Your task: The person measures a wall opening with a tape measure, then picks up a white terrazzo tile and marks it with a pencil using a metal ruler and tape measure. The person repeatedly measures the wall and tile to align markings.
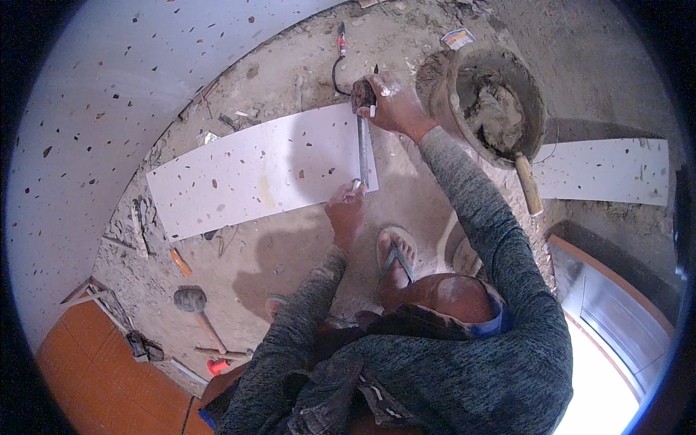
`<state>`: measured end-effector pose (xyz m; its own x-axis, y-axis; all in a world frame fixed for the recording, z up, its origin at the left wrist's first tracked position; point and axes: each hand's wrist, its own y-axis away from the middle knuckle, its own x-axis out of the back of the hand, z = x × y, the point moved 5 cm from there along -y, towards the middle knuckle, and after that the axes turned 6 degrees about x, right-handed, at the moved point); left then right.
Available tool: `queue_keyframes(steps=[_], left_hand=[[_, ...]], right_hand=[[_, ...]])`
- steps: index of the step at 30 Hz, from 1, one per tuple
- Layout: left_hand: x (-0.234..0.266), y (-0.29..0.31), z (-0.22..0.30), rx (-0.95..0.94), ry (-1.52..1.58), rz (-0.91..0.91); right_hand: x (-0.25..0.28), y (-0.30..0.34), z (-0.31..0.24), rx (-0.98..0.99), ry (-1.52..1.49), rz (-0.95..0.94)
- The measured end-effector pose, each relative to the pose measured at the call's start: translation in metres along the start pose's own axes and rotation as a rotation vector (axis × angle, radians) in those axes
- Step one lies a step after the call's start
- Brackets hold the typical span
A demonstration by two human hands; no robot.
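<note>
A long white speckled slab (254, 170) lies across the dusty floor in front of me. Over its right end runs the drawn-out blade of a tape measure (361, 94). My right hand (394, 106) grips the dark tape case at the slab's far edge. At the near edge, the fingers of my left hand (346, 206) pinch the blade's end against the slab. A strap hangs from the case toward the far side.
A bucket (460, 101) of wet mortar stands at the right, a wooden-handled tool (529, 185) leaning on its rim. Another speckled slab (602, 170) lies beyond it. At the left are a mallet (191, 299), an orange-handled tool (180, 262) and a speckled wall (80, 145).
</note>
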<state>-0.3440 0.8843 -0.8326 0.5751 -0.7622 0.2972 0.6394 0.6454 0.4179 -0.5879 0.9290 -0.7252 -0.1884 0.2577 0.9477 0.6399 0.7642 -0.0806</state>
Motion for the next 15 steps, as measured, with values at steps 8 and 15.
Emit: queue_keyframes(steps=[8,15], left_hand=[[-0.006,0.020,-0.004,-0.097,-0.473,0.066],[-0.011,0.022,-0.015,-0.090,-0.336,0.198]], right_hand=[[-0.014,0.003,-0.013,0.076,0.023,-0.077],[-0.021,0.003,-0.017,0.133,-0.022,-0.040]])
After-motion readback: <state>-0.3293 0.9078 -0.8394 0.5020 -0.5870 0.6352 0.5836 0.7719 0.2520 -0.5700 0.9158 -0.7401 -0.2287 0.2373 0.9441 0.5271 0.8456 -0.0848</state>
